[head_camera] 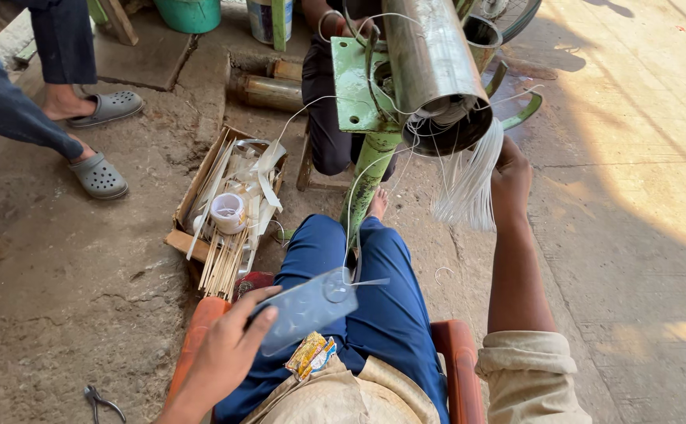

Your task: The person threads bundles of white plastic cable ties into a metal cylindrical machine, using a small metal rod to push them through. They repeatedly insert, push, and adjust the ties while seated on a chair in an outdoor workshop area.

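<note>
We sit in a red-armed chair point(457, 345) facing a large steel cylinder point(429, 63), dull, scratched and open-ended, clamped on a green-painted metal stand point(370, 169); everything here is placed from that cylinder. Just below its mouth our right hand point(509, 177) is closed round a bundle of thin white wires point(468, 184) that spill from the opening and fan downward in a stiff, glossy sheaf. The step looks to us like drawing these strands out, and it would go best with a steady, even pull in line with the bore, keeping the strands together so none kinks on the rim. Well below the cylinder, over our blue-trousered lap, our left hand point(229, 345) grips a flat, translucent grey plastic piece point(308, 306) with a round boss, a single strand running up from it; what the piece is we cannot quite tell. Down and to the left of the cylinder lies a shallow wooden box point(229, 212) of pale slats, strips and a tape roll point(228, 212). Far lower left, small pliers point(100, 402) rest on cracked dirt.
</note>
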